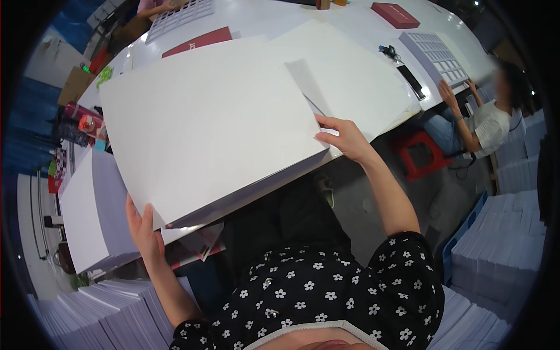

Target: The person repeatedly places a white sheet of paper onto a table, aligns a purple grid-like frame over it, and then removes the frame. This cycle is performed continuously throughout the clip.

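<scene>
A wide, flat white board (pixel 216 128) lies tilted across the table in front of me, its thick grey-shaded side showing along the near edge. My left hand (pixel 143 224) grips its near left corner, with fingers and thumb at the edge. At the right edge, my right hand (pixel 344 137) pinches it between thumb and fingers. Whether it is one thick piece, a box or a pile of sheets, I cannot tell. Beside it on the right lie large white sheets (pixel 361 76), with a narrow shadowed gap between.
A tall white stack (pixel 84 216) stands left of the table. Paper piles (pixel 496 233) rise at right. A co-worker (pixel 490 125) handles a white gridded tray (pixel 434 55). Red boxes (pixel 395 15), a black phone-like slab (pixel 411 81) and a red stool (pixel 417 153) are around.
</scene>
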Demonstrator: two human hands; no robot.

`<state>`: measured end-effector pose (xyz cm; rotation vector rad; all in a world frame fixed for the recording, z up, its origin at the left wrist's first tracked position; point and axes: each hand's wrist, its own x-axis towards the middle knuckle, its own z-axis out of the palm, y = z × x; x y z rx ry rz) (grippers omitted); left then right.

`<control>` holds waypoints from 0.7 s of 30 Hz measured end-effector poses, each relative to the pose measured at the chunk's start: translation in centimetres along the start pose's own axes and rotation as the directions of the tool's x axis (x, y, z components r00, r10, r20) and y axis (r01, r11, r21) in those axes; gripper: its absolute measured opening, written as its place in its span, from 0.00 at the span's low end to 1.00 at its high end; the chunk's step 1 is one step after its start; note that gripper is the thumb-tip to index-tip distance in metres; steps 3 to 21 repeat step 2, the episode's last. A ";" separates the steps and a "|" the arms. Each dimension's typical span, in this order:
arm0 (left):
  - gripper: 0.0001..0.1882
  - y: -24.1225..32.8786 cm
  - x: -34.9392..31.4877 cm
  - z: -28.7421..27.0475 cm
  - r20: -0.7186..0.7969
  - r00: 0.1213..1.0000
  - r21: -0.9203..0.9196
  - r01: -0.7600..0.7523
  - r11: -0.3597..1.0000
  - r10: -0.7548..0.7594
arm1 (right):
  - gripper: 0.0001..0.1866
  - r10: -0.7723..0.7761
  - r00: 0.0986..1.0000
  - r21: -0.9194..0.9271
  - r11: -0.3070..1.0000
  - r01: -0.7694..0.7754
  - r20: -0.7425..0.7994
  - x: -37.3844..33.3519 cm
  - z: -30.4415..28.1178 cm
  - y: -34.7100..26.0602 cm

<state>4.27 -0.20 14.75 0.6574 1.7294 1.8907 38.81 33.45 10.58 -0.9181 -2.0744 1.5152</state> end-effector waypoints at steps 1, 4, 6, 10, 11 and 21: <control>0.32 -0.1 0.0 -0.3 0.024 1.000 0.004 -0.005 1.000 0.005 | 0.28 -0.006 1.000 -0.012 1.000 0.006 -0.005 0.0 0.1 0.2; 0.33 0.1 0.1 -0.4 0.050 0.999 0.011 -0.009 1.000 0.008 | 0.28 -0.010 1.000 -0.019 1.000 0.010 -0.012 0.0 0.1 0.6; 0.33 0.1 0.1 -0.4 0.050 0.999 0.011 -0.009 1.000 0.008 | 0.28 -0.010 1.000 -0.019 1.000 0.010 -0.012 0.0 0.1 0.6; 0.33 0.1 0.1 -0.4 0.050 0.999 0.011 -0.009 1.000 0.008 | 0.28 -0.010 1.000 -0.019 1.000 0.010 -0.012 0.0 0.1 0.6; 0.33 0.1 0.1 -0.4 0.050 0.999 0.011 -0.009 1.000 0.008 | 0.28 -0.010 1.000 -0.019 1.000 0.010 -0.012 0.0 0.1 0.6; 0.33 0.1 0.1 -0.4 0.050 0.999 0.011 -0.009 1.000 0.008 | 0.28 -0.010 1.000 -0.019 1.000 0.010 -0.012 0.0 0.1 0.6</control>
